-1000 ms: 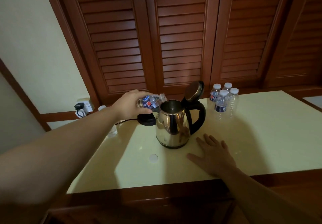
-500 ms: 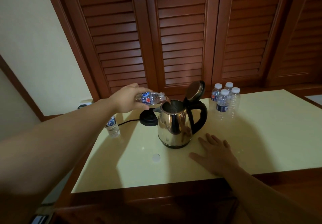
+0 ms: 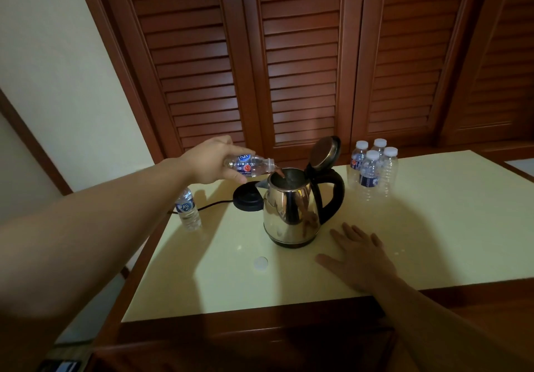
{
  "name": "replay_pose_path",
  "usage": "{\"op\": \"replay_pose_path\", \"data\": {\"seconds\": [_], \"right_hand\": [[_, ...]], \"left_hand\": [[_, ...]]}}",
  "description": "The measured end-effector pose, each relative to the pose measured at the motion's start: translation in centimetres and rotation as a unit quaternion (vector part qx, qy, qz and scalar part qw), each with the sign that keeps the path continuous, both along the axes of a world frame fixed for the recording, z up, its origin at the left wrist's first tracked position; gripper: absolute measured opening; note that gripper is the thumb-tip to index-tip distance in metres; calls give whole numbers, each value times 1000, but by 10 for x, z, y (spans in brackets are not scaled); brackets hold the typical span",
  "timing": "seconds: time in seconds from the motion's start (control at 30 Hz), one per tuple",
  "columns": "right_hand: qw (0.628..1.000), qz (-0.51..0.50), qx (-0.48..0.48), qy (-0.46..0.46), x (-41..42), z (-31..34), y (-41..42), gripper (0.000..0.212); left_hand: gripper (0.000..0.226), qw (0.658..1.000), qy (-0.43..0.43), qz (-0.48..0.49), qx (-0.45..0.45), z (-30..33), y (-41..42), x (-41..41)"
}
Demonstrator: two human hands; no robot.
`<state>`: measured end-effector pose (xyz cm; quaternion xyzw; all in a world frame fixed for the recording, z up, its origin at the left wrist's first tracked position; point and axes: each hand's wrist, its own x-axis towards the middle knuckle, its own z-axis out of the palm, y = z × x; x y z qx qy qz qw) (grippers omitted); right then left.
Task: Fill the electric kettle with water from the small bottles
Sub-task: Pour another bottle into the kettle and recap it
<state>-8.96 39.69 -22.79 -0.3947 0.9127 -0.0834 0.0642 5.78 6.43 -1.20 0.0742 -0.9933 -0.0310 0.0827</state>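
Pouring: my left hand [image 3: 208, 161] grips tipped bottle [image 3: 250, 165] over kettle [image 3: 291, 209]; right hand [image 3: 362, 259] spread flat on desk [image 3: 433, 227]; next, empty it, fetch another

1. We see a pale yellow table [image 3: 433, 227] with a dark wooden edge.
2. Near its middle stands a steel kettle [image 3: 289, 212], lid up.
3. At the kettle's 10 o'clock, just beside it, sits its black base [image 3: 247, 198], trailing a cord.
4. At 9 o'clock stands a lone bottle [image 3: 188, 209].
5. At 2 o'clock, four capped bottles [image 3: 372, 169] cluster together.
6. At 7 o'clock lies a white cap [image 3: 260, 262].
7. At 5 o'clock our right hand [image 3: 361, 259] rests flat.
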Motion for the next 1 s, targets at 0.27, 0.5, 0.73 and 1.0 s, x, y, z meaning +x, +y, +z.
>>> {"op": "replay_pose_path", "data": {"seconds": [0.27, 0.5, 0.73, 1.0], "right_hand": [[1000, 0, -2, -11, 0, 2, 2, 96], [1000, -2, -6, -8, 0, 2, 1, 96], [1000, -2, -1, -9, 0, 2, 1, 97], [1000, -1, 0, -6, 2, 6, 1, 108]], "left_hand": [[78, 1000, -3, -17, -19, 3, -1, -8], [70, 997, -32, -59, -46, 10, 3, -15], [73, 994, -54, -56, -71, 24, 12, -21], [73, 987, -76, -69, -120, 40, 20, -29]]}}
